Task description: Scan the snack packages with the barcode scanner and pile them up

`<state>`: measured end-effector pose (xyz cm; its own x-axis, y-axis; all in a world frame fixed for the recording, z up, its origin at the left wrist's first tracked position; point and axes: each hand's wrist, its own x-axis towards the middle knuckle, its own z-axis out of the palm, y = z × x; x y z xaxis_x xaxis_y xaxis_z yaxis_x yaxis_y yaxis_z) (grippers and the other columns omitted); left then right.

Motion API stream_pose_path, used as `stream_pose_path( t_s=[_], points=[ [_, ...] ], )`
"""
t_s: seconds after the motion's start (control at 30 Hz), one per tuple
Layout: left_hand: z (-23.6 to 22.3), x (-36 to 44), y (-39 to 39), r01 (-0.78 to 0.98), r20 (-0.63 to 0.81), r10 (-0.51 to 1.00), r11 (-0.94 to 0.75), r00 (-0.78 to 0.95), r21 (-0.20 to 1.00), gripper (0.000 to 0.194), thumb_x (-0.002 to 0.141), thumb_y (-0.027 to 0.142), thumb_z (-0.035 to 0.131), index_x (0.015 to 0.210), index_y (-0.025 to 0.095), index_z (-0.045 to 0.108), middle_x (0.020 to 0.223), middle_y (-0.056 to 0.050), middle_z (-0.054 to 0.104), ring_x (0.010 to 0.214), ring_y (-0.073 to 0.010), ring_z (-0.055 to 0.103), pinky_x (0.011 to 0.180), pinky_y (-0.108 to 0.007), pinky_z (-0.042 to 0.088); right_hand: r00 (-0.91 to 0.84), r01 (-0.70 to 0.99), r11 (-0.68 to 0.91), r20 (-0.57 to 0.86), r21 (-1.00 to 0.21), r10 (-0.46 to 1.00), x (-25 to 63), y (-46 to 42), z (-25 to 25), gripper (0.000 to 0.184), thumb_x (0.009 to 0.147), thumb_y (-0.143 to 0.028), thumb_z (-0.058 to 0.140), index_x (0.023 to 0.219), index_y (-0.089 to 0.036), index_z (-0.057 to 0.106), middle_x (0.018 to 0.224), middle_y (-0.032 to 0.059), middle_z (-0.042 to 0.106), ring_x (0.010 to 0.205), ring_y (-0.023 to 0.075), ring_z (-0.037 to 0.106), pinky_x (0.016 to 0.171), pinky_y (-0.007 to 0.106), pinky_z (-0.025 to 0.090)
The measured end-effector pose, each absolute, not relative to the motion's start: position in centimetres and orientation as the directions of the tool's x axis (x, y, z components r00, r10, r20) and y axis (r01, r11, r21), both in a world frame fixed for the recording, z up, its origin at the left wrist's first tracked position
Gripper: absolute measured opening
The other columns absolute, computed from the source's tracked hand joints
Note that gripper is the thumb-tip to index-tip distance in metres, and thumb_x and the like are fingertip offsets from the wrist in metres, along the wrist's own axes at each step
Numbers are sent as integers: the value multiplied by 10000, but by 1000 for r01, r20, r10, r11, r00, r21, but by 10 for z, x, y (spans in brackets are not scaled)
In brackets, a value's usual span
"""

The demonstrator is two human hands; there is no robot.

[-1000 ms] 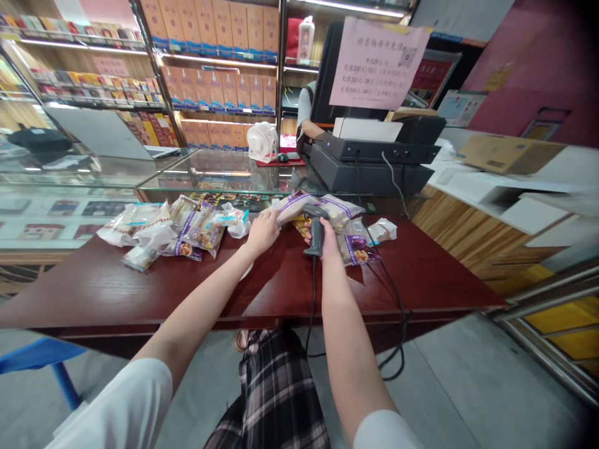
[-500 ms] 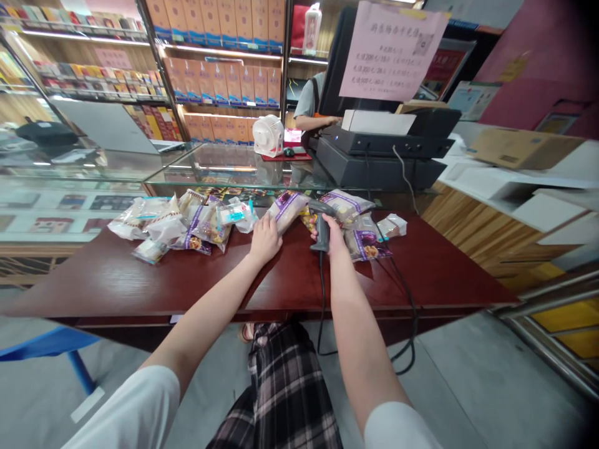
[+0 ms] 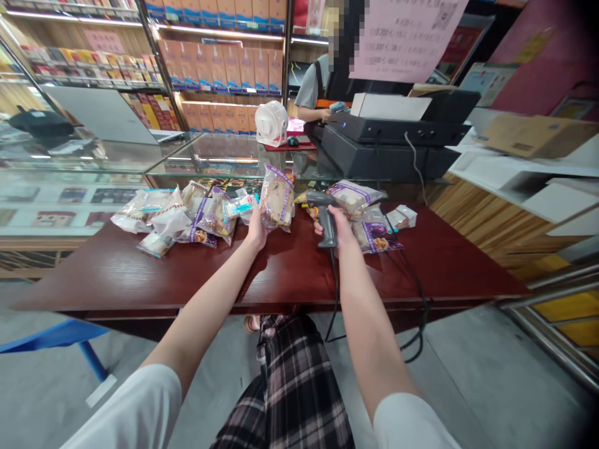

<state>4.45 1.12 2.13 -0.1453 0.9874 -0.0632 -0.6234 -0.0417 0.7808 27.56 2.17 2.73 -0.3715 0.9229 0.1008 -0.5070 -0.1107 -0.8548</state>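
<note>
The left hand grips one upright clear purple-trimmed pastry bag. The right hand grips one black corded barcode scanner.

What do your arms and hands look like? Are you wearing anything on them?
Both arms come out of short white sleeves: the left sleeve and the right sleeve look plain and loose. The left hand and the right hand are bare, with no gloves, and no watch or bracelet shows on either arm.
</note>
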Motion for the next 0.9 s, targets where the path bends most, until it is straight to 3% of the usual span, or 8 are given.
stream_pose_path(
  t_s=[0.23, 0.47, 0.7, 0.83, 0.9],
  points=[
    [33, 38, 5, -764, -63, 997, 68, 36, 642, 426, 579, 43, 448, 960, 157, 599, 764, -24, 670, 741, -178, 669, 866, -414, 558, -432, -417, -192, 7, -888, 902, 269, 21, 26, 298, 881, -458, 528, 955, -171, 557, 806, 58, 675, 482, 106, 484, 449, 247, 409],
    [40, 35, 2, -835, -22, 993, 111, 118, 538, 596, 511, 49, 422, 1071, 141, 602, 886, -74, 710, 907, -245, 698, 836, -442, 576, -423, -451, -189, 22, -872, 906, 270, 22, 25, 290, 883, -445, 516, 955, -167, 560, 796, 60, 676, 479, 109, 490, 443, 243, 404],
    [42, 36, 1, -787, -126, 989, 138, 77, 602, 578, 484, -13, 416, 1006, 120, 624, 778, -55, 696, 718, -167, 667, 723, -292, 565, -432, -431, -195, 12, -881, 902, 268, 26, 21, 297, 874, -462, 530, 954, -178, 559, 801, 55, 675, 489, 113, 487, 448, 248, 407],
    [36, 39, 5, -710, -103, 992, 128, 79, 693, 491, 535, -60, 432, 947, 126, 624, 722, -36, 678, 675, -166, 662, 710, -308, 562, -443, -450, -188, 36, -873, 896, 270, 27, 20, 313, 868, -464, 528, 966, -169, 564, 800, 59, 671, 487, 113, 485, 450, 251, 405],
    [35, 39, 7, -715, -120, 991, 129, 63, 687, 400, 634, -40, 472, 958, 138, 624, 720, -28, 674, 667, -156, 656, 720, -314, 563, -448, -466, -177, 58, -867, 892, 271, 27, 21, 326, 868, -469, 520, 977, -165, 567, 806, 63, 671, 487, 112, 482, 449, 250, 399]
  ],
)
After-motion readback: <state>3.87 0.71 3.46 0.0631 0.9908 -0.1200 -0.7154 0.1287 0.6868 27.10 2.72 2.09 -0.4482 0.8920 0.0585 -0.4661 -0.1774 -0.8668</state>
